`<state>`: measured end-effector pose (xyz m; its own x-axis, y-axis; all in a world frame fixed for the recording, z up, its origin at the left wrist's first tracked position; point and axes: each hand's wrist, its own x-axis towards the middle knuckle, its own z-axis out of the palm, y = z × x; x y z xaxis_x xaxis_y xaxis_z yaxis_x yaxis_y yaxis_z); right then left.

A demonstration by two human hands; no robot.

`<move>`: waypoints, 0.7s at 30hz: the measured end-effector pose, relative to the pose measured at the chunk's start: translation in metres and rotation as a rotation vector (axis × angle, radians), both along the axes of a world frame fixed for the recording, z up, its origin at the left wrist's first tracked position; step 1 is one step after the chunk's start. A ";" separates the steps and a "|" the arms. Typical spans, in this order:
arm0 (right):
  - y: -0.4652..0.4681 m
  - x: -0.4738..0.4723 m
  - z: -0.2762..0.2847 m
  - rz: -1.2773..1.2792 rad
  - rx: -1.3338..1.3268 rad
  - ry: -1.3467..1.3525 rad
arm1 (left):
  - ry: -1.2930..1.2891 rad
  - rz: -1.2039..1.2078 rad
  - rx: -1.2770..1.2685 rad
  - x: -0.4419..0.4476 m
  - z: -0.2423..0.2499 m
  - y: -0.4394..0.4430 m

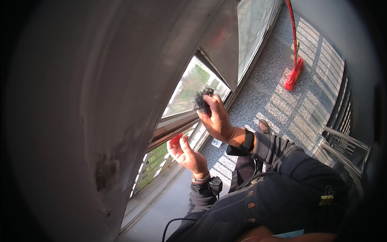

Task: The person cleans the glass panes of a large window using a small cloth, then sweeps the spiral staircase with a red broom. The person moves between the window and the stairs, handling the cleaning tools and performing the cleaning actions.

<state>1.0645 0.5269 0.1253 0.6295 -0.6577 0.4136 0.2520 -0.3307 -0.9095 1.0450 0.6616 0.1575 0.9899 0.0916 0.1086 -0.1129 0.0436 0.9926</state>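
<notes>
My right hand [214,118] is closed around a dark, shiny scouring pad of metal wool [203,99], in front of the glass pane [189,86] of a window. Below and to its left, my left hand [189,155] is raised at the underside of the brown window frame rail [173,130], thumb upward. Its fingertips look red in the light beside the rail; whether they grip anything cannot be told. Both wrists wear dark bands with small devices.
A red broom head [294,74] on a red handle rests on the speckled floor [257,90]. At the right stands a metal-tube rack or chair [344,148]. A grey panel [99,90] fills the left. Barred railings [154,163] show through the lower window opening. A cable runs by my left sleeve.
</notes>
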 end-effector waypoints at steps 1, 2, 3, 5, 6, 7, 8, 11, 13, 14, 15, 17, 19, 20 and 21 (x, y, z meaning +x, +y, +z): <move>0.000 -0.003 0.001 0.073 -0.102 -0.079 | 0.004 -0.005 0.003 0.001 -0.001 0.000; 0.000 -0.002 0.001 0.050 -0.059 -0.110 | -0.028 0.005 0.008 0.003 -0.001 0.001; -0.001 -0.005 0.001 -0.025 0.014 0.000 | -0.064 0.013 0.009 0.007 -0.002 0.001; -0.004 -0.007 0.000 -0.144 0.153 0.135 | -0.144 0.020 -0.073 0.020 -0.003 0.002; -0.006 -0.006 -0.001 -0.124 0.081 0.208 | -0.138 0.045 -0.034 0.028 -0.002 0.004; -0.008 -0.008 -0.002 -0.042 -0.011 0.163 | -0.133 0.043 -0.033 0.039 0.000 0.005; -0.011 -0.008 -0.003 0.068 -0.154 0.038 | -0.353 0.056 0.447 0.049 0.000 0.004; -0.017 -0.012 -0.005 0.182 -0.123 -0.016 | -0.232 -0.384 0.249 0.075 0.001 0.000; -0.020 -0.014 -0.007 -0.069 0.021 0.155 | 0.036 -0.608 -0.143 0.088 0.003 -0.004; -0.020 -0.015 -0.008 -0.089 -0.037 0.175 | 0.052 -0.721 -0.126 0.093 0.004 -0.006; -0.021 -0.017 -0.009 0.037 -0.078 0.107 | 0.073 -0.837 -0.132 0.098 0.006 -0.008; -0.023 -0.020 -0.010 0.325 -0.048 0.182 | 0.108 -1.004 -0.111 0.106 0.009 -0.011; -0.025 -0.021 -0.012 0.342 -0.229 0.065 | 0.073 -1.151 -0.076 0.115 0.009 -0.016; -0.026 -0.021 -0.012 0.232 -0.155 0.108 | 0.238 -1.217 -0.278 0.120 0.009 -0.018; -0.029 -0.022 -0.013 0.177 -0.107 0.129 | 0.284 -1.196 -0.187 0.124 0.007 -0.019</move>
<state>1.0427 0.4981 0.1125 0.7833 -0.4892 0.3837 0.1986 -0.3879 -0.9000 1.1689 0.6422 0.1648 0.4488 -0.8927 -0.0404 0.3122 0.1143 0.9431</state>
